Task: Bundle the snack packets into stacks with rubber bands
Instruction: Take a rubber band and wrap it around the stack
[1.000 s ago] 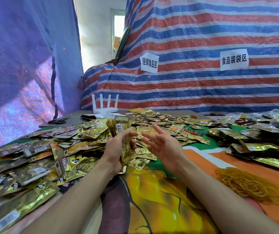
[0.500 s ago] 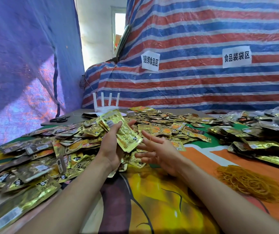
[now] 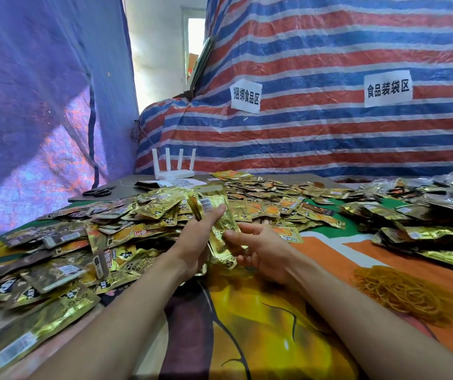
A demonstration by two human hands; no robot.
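Snack packets [image 3: 212, 205] upright again (tilted before), left hand [image 3: 195, 239] gripping, right hand [image 3: 263, 250] now pinching

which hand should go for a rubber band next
Right. The rubber band pile lies on that side, nearer the right hand, while the left hand grips the packet stack.

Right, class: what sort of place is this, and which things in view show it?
Probably a makeshift snack-packing workroom: tarpaulin walls carry paper signs naming food bundling and bagging areas, gold packets heap the table, and a pile of rubber bands lies to one side.
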